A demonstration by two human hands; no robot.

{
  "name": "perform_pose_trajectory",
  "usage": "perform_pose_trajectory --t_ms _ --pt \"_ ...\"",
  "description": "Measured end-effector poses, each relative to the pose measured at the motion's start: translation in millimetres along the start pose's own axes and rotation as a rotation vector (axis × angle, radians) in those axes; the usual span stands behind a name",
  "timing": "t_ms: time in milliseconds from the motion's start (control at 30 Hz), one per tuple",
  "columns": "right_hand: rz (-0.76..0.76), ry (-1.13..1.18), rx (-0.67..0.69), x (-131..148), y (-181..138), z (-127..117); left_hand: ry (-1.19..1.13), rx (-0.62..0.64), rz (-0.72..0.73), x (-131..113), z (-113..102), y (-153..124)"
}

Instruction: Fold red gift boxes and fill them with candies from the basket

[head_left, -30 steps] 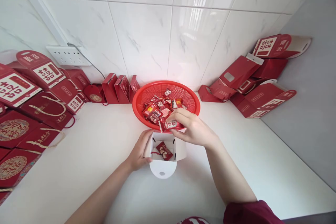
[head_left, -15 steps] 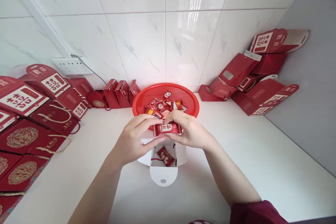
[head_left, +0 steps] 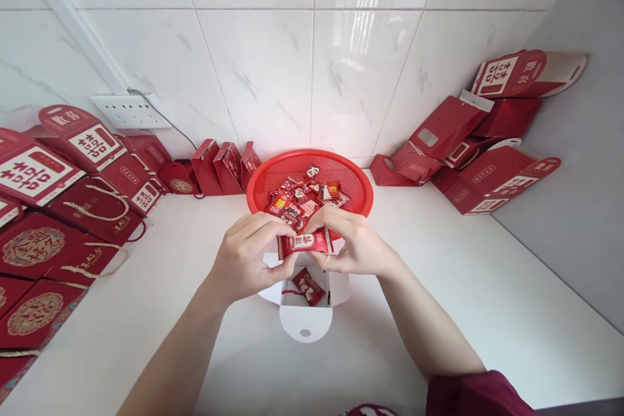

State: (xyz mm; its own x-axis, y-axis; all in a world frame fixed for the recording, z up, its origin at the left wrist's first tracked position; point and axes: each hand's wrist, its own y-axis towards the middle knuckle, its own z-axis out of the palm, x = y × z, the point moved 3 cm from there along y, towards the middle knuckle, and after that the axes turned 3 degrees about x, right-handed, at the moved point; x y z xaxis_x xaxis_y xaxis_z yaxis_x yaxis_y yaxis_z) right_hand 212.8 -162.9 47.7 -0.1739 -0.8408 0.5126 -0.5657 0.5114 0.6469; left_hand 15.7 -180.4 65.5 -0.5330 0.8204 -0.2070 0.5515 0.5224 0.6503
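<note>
My left hand (head_left: 248, 260) and my right hand (head_left: 351, 244) both pinch a red candy packet (head_left: 305, 242) with a white label, held level just above an open white-lined gift box (head_left: 305, 318). A small red wrapped sweet (head_left: 308, 286) lies inside that box. Directly behind my hands sits a round red mesh basket (head_left: 353, 175) holding several wrapped candies (head_left: 302, 198).
Red gift bags and boxes (head_left: 58, 208) are piled along the left. More red boxes (head_left: 482, 149) lean in the back right corner, and small red boxes (head_left: 224, 166) stand by the tiled wall. A white socket strip (head_left: 129, 110) hangs on the wall. The white counter's edge runs at lower right.
My left hand left the box's side and rose to grip the packet with my right hand. The packet has come down slightly toward the open box.
</note>
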Motion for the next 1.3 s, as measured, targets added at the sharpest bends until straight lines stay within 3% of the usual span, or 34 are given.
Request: perform_pose_trajectory --t_ms 333,433,533,600,667,733,833,900,967,1000,1100,1300 --pt "0.071 0.055 0.130 3.2 -2.0 -2.6 0.002 0.062 -0.016 -0.7 2.7 -3.5" --pt "0.076 0.014 0.095 7.7 -4.8 -14.3 -0.050 0.128 -0.048 -0.3 -5.6 -2.0" --pt "0.127 0.006 0.013 9.4 -9.0 -24.3 -0.081 0.075 -0.083 2.6 -19.0 -2.3" --pt "0.160 0.047 0.116 8.4 -11.5 -20.9 -0.078 0.067 -0.100 5.1 -25.1 -3.9" --pt "0.195 0.051 0.327 6.4 -14.7 -11.9 -0.057 0.115 -0.119 7.5 -27.2 -5.8" --pt "0.247 -0.017 0.438 3.3 -18.0 -8.3 -0.025 0.195 -0.155 9.8 -25.8 -7.5" --pt "0.327 -0.162 0.303 -4.7 -18.4 -22.7 -0.005 0.360 -0.215 13.2 -18.7 -9.3" --pt "0.412 -0.260 0.228 -18.1 -15.8 -37.8 -0.026 0.466 -0.228 14.8 -12.1 -10.3" --pt "0.559 -0.399 0.271 -42.8 -10.5 -49.4 -0.062 0.545 -0.225 16.3 -5.4 -11.3" --pt "0.645 -0.475 0.343 -58.9 -7.0 -52.3 -0.083 0.569 -0.225 17.0 -2.3 -11.8" --pt "0.831 -0.607 0.730 -111.7 2.9 -44.1 -0.150 0.644 -0.244 18.7 6.6 -14.9" --pt "0.938 -0.663 1.034 -179.3 9.5 -1.4 -0.189 0.764 -0.351 20.1 18.9 -25.0"
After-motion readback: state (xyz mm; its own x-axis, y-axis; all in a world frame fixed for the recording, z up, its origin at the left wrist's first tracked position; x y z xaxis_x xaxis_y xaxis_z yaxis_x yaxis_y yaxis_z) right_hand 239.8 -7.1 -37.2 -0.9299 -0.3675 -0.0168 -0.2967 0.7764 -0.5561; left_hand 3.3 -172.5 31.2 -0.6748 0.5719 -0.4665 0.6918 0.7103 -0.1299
